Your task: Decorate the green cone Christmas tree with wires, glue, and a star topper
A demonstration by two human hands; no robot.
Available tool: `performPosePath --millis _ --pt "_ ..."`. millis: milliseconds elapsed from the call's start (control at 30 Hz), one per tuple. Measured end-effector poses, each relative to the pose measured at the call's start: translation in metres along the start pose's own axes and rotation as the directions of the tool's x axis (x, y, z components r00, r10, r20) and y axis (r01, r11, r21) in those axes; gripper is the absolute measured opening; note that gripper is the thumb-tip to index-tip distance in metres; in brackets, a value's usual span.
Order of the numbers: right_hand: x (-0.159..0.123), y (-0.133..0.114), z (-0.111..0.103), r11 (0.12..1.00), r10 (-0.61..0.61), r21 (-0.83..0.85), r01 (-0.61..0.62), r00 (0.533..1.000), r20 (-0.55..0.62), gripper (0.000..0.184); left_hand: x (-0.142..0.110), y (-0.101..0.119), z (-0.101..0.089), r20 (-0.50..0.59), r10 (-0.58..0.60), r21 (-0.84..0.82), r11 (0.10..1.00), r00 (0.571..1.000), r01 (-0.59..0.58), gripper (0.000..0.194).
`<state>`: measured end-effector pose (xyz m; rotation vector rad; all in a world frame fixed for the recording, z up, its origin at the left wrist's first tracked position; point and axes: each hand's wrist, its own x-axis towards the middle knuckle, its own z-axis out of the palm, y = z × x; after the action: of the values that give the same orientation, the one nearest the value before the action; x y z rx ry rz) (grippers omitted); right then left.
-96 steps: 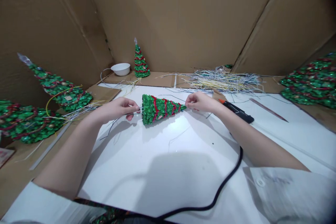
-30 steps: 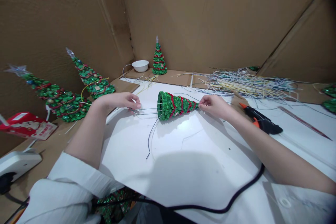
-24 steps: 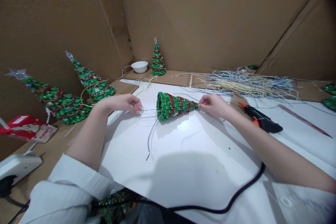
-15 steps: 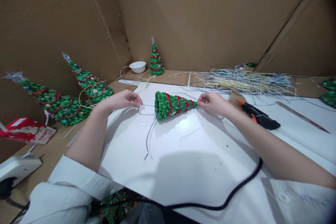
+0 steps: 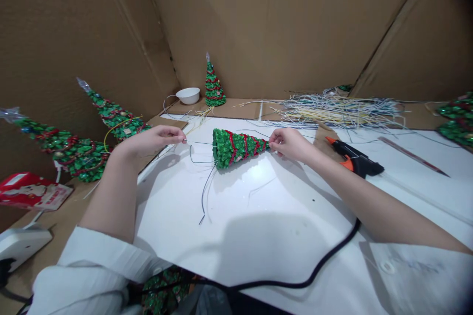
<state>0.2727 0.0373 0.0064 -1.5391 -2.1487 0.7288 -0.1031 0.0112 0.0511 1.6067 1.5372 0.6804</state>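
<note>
A small green Christmas tree (image 5: 238,147) with red garland lies on its side over the white board, its wide base to the left. My right hand (image 5: 286,143) pinches the tip of this tree. Several thin dark wires stick out of the base. Left of it, my left hand (image 5: 166,138) is closed with fingertips together on the end of one wire (image 5: 199,143), which runs taut to the base. Another wire (image 5: 203,197) hangs down from the base onto the board, and one more curves back in a loop.
A black glue gun (image 5: 356,158) and a pencil-like stick (image 5: 414,156) lie at right. Behind is a heap of wires (image 5: 340,110). A white bowl (image 5: 188,95) and a finished tree (image 5: 213,83) stand at the back; more trees (image 5: 74,150) lean at left. A black cable (image 5: 314,273) crosses the front.
My left hand has drawn a little farther left from the tree base, with more wire showing between. The view has shifted slightly; my right hand still pinches the tip.
</note>
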Motion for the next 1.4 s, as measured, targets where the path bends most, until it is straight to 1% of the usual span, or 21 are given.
performPosePath --millis 67,167,300,433,500,600,700,767,833,867,933,1000,1067,1100,1133,1200,1233,1267,1333,1400 --pt "0.001 0.002 0.003 0.997 -0.052 -0.056 0.05 0.998 -0.039 0.01 0.002 -0.003 -0.003 -0.028 -0.004 -0.048 0.999 1.0 0.002 0.006" --pt "0.001 0.003 0.006 0.982 -0.127 -0.158 0.109 0.986 -0.11 0.01 0.004 -0.005 -0.006 -0.042 -0.021 -0.129 0.992 0.999 0.016 0.013" --pt "0.0 0.001 0.008 0.98 -0.113 -0.175 0.09 0.986 -0.125 0.012 0.004 -0.004 -0.008 -0.068 -0.015 -0.255 0.967 0.998 -0.003 0.022" --pt "0.001 0.002 0.007 0.979 -0.094 -0.188 0.073 0.989 -0.11 0.011 0.007 -0.005 -0.001 -0.152 0.044 -0.374 0.922 0.987 -0.099 0.031" --pt "0.002 0.004 0.006 0.979 -0.087 -0.193 0.066 0.991 -0.099 0.011 0.01 -0.006 0.006 -0.185 0.111 -0.462 0.867 0.977 -0.186 0.034" --pt "0.004 0.005 0.002 0.98 -0.049 -0.194 0.035 0.997 -0.064 0.011 0.014 -0.005 0.019 -0.218 0.187 -0.622 0.729 0.958 -0.284 0.04" --pt "0.004 0.004 -0.002 0.978 -0.021 -0.208 0.017 1.0 -0.019 0.01 0.014 0.003 0.035 -0.252 0.175 -0.736 0.604 0.952 -0.306 0.042" --pt "0.003 0.002 -0.006 0.976 -0.018 -0.219 0.02 1.0 0.013 0.01 0.013 0.009 0.044 -0.277 0.145 -0.795 0.521 0.95 -0.311 0.041" --pt "0.002 0.0 -0.01 0.974 -0.005 -0.227 0.016 0.999 0.05 0.011 0.012 0.015 0.05 -0.292 0.103 -0.833 0.461 0.951 -0.306 0.039" --pt "0.002 -0.001 -0.013 0.973 0.005 -0.231 0.011 0.998 0.069 0.011 0.012 0.017 0.053 -0.284 0.089 -0.844 0.449 0.955 -0.293 0.039" --pt "0.001 -0.001 -0.019 0.97 0.027 -0.243 -0.003 0.995 0.097 0.011 0.013 0.019 0.057 -0.233 0.086 -0.86 0.447 0.969 -0.247 0.043" --pt "0.001 -0.001 -0.026 0.967 0.044 -0.256 -0.015 0.993 0.107 0.01 0.014 0.019 0.06 -0.164 0.111 -0.864 0.463 0.98 -0.197 0.048" --pt "0.0 0.0 -0.032 0.965 0.055 -0.262 -0.024 0.992 0.112 0.01 0.016 0.017 0.063 -0.123 0.147 -0.854 0.488 0.981 -0.18 0.049" --pt "0.0 0.001 -0.035 0.965 0.059 -0.262 -0.028 0.992 0.113 0.01 0.017 0.016 0.064 -0.119 0.165 -0.845 0.5 0.979 -0.187 0.047" --pt "0.0 0.001 -0.037 0.966 0.059 -0.258 -0.028 0.992 0.113 0.01 0.018 0.015 0.065 -0.122 0.184 -0.833 0.515 0.975 -0.201 0.042" --pt "0.0 0.002 -0.038 0.969 0.047 -0.247 -0.018 0.993 0.109 0.011 0.019 0.013 0.067 -0.131 0.213 -0.809 0.542 0.968 -0.228 0.025" --pt "0.0 0.003 -0.037 0.971 0.035 -0.238 -0.009 0.994 0.105 0.011 0.02 0.013 0.068 -0.138 0.218 -0.8 0.551 0.966 -0.239 0.015" --pt "0.001 0.003 -0.036 0.974 0.021 -0.228 0.002 0.995 0.101 0.012 0.02 0.014 0.068 -0.15 0.219 -0.792 0.557 0.964 -0.25 0.011" --pt "0.001 0.003 -0.031 0.978 -0.003 -0.208 0.023 0.996 0.094 0.012 0.021 0.015 0.069 -0.211 0.203 -0.765 0.574 0.956 -0.291 0.02" --pt "0.002 0.002 -0.025 0.981 -0.027 -0.188 0.042 0.996 0.084 0.013 0.022 0.018 0.069 -0.323 0.191 -0.703 0.608 0.927 -0.37 0.022"
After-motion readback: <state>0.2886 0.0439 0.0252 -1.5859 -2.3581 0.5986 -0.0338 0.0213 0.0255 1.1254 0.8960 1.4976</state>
